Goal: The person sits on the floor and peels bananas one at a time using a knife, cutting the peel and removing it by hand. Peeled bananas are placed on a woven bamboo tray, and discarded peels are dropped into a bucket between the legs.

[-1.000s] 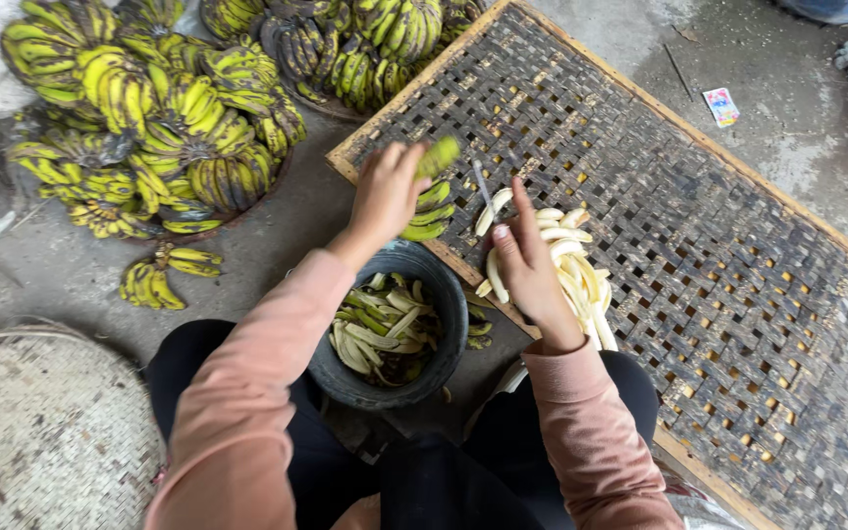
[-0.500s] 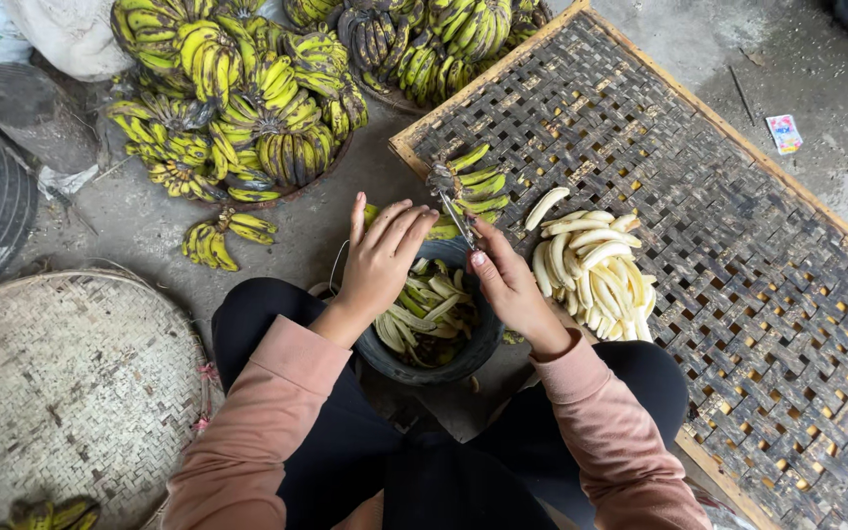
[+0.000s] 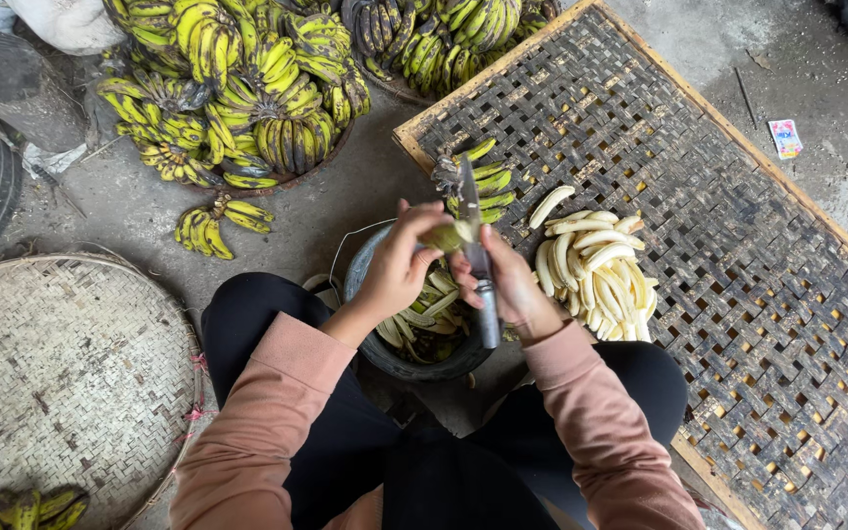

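Note:
My left hand [image 3: 399, 267] holds a small green banana [image 3: 443, 237] over a dark round bucket [image 3: 406, 359] that is partly filled with banana peels. My right hand [image 3: 508, 285] grips a knife [image 3: 474, 238] whose blade points away from me and rests against the banana. Just beyond the hands, a small bunch of unpeeled green bananas [image 3: 483, 182] lies on the woven bamboo tray [image 3: 738, 245]. A pile of peeled pale bananas [image 3: 596, 270] sits on the tray to the right of my right hand.
Large bunches of green-yellow bananas [image 3: 247, 88] are heaped at the top left, with one small bunch [image 3: 210, 224] apart on the concrete floor. A round woven basket tray [image 3: 61, 383] lies at the lower left. My knees flank the bucket.
My left hand has picked up a banana and my right hand now holds the knife against it. The view has shifted slightly.

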